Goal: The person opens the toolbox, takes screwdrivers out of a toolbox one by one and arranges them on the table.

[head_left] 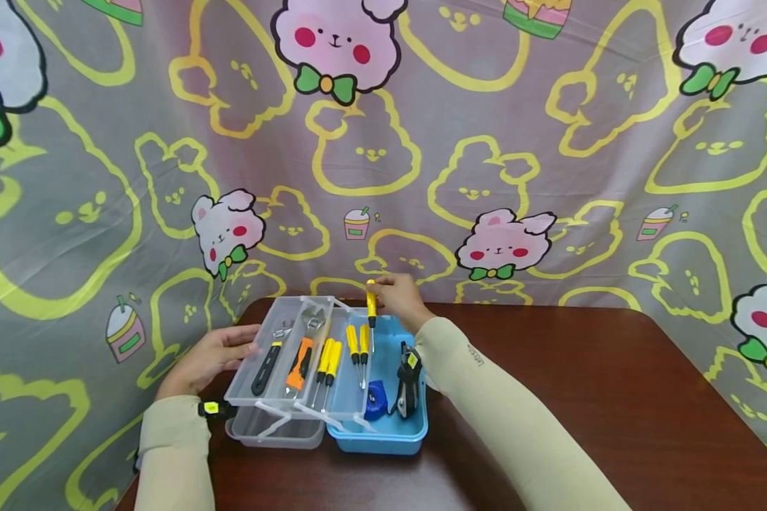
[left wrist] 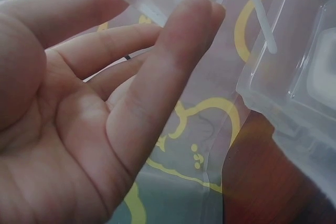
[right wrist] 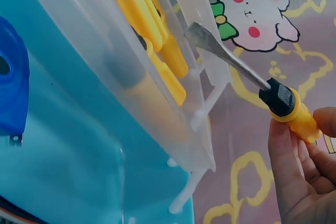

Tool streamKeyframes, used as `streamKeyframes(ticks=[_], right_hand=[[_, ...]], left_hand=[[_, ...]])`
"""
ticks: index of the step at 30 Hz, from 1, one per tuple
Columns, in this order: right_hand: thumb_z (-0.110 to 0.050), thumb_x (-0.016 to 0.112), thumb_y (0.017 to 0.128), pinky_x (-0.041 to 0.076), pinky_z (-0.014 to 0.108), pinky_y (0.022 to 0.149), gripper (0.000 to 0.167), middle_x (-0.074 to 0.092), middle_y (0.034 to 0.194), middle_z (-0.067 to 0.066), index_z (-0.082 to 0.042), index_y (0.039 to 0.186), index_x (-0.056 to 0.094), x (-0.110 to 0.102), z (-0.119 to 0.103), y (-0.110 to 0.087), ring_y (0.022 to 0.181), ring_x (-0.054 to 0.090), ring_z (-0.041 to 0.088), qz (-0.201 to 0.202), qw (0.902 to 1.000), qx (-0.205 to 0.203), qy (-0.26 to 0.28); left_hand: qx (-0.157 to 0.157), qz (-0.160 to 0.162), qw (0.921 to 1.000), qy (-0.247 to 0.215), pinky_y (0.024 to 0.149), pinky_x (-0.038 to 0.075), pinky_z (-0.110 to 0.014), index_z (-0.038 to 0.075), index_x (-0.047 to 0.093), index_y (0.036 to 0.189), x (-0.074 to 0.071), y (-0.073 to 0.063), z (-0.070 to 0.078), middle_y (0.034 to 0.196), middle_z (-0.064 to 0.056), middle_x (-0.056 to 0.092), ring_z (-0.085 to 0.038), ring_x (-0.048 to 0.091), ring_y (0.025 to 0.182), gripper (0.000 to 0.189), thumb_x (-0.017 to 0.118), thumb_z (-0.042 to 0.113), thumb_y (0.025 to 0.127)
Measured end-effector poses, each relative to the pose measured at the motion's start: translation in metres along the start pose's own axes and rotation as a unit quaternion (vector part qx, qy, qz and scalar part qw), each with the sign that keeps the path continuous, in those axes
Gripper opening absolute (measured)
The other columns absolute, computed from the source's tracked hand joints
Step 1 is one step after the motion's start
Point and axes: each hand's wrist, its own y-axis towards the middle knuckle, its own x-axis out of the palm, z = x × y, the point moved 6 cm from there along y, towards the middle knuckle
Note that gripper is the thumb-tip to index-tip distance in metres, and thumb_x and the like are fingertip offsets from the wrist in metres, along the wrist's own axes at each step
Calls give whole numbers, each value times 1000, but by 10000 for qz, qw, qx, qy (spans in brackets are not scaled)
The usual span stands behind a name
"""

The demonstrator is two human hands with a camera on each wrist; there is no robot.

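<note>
A yellow-and-black flat-blade screwdriver (right wrist: 286, 103) is pinched by its handle between the thumb and fingers of my right hand (head_left: 403, 298). Its blade points down over the far end of the toolbox's right tray in the head view. My left hand (head_left: 220, 351) touches the left edge of the upper clear tray (head_left: 246, 380) with extended fingers. That tray holds a black-handled adjustable wrench (head_left: 267, 369), an orange utility knife (head_left: 300, 363), another wrench (head_left: 312, 319) and yellow screwdrivers (head_left: 334, 362). Two small yellow screwdrivers (head_left: 358, 345) lie in the tray beside it.
The blue toolbox base (head_left: 383, 445) stands unfolded on the brown table (head_left: 581, 397). Inside are a blue tape measure (head_left: 376, 401) and a black-and-grey tool (head_left: 408, 390). The clear lid (head_left: 278, 436) lies under the raised trays. A patterned curtain (head_left: 422, 142) hangs behind the table.
</note>
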Motion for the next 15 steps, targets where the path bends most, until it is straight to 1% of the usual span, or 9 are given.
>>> streamKeyframes(ticks=[4, 10, 12, 15], right_hand=[[-21, 66, 95, 56, 44, 79, 25, 66, 98, 12, -1, 109, 69, -4, 0, 0, 84, 63, 29, -2, 10000, 36, 4], [-21, 64, 96, 57, 37, 69, 25, 65, 98, 13, 0, 108, 69, -13, -1, -3, 80, 62, 25, -84, 9999, -33, -53], [-20, 64, 96, 57, 38, 69, 24, 65, 99, 12, -1, 109, 69, -17, 0, -4, 80, 62, 26, -73, 9999, -51, -51], [-20, 64, 96, 56, 43, 74, 24, 65, 101, 12, -1, 110, 68, -22, 1, -6, 82, 62, 27, -30, 10000, -41, -72]], left_hand=[[42, -26, 10000, -13, 84, 54, -41, -1, 42, 145, 0, 0, 1, 135, -23, 53, -29, 64, 104, 60, 65, 22, 95], [16, 4, 10000, 8, 84, 54, -41, -1, 41, 145, -1, -1, 1, 136, -23, 52, -29, 64, 104, 60, 65, 22, 95], [-1, 6, 10000, 36, 85, 54, -41, -1, 41, 146, -1, -1, 1, 136, -23, 52, -28, 63, 105, 61, 65, 24, 95], [-14, 21, 10000, 24, 85, 53, -41, 0, 42, 145, 0, -2, 1, 136, -23, 52, -29, 63, 106, 61, 65, 25, 95]])
